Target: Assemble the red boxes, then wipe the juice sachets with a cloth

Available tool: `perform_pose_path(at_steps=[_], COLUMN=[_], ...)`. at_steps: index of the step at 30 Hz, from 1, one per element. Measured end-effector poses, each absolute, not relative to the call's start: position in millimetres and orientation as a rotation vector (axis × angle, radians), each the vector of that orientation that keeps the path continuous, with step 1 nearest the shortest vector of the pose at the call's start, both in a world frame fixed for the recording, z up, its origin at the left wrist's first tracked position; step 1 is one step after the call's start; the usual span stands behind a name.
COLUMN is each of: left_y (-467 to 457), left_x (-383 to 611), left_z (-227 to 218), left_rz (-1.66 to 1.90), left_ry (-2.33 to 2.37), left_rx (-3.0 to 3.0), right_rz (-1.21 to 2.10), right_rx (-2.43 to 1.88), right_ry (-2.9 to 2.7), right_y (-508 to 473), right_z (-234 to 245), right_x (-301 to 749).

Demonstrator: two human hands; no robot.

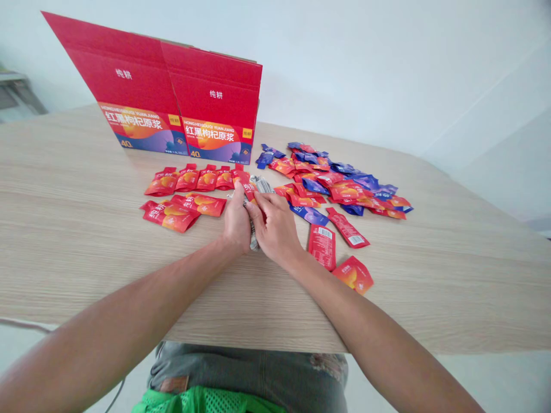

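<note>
- Table (64, 229): pale wood grain, bearing everything listed below.
- Red cartons (172, 109): two, upright, side by side at the far left of the spread, touching along one edge.
- Row of red sachets (196, 179): laid flat just in front of the cartons, overlapping edge on edge.
- Front group of red sachets (181, 209): flat, nearer the table's front edge, just left of the hands.
- Left hand (237, 221): curled shut, fingers wrapped round the bundle of sachets (258, 186), thumb side uppermost.
- Bundle of sachets: clamped between both hands at table centre, silver edges showing above and below the fingers; whether resting on the table or held just above it, not discernible.
- Right hand (275, 226): closed likewise, pressed against the left, fingers folded over the bundle from the right.
- Loose red sachets (322, 245): three, apart from one another, just right of the right hand.
- Mixed pile (340, 180): red and blue sachets heaped without order, right of centre.
- Hazard, by judgement: slick foil in a thick bundle, hence apt to fan out and slip from any slackened grip, spilling onto the laid rows just beside.
- Hazard, by judgement: right forearm (344, 310) close beside the nearest loose sachet, hence one sweep of the arm enough to push it off the front edge.
</note>
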State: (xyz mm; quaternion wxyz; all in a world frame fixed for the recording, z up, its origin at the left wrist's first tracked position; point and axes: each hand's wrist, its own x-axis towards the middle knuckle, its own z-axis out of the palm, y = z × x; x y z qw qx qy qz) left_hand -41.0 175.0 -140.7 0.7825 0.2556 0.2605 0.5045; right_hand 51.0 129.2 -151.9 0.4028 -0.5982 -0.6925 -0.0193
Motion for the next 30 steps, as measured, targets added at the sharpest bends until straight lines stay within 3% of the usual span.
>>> perform_pose_path(at_steps=[10, 20, 30], left_y=[175, 161, 172], left_x=[-39, -33, -37], left_z=[-124, -115, -133], left_rz=[1.098, 0.991, 1.111], left_ry=[0.607, 0.527, 0.607], left_rx=[0.381, 0.333, 0.41], right_rz=[0.082, 0.316, 0.113], right_rx=[-1.436, -1.379, -1.561], right_ry=[-1.726, -1.199, -1.697], right_y=[117, 138, 131], right_z=[-137, -152, -154], right_x=[55, 78, 61])
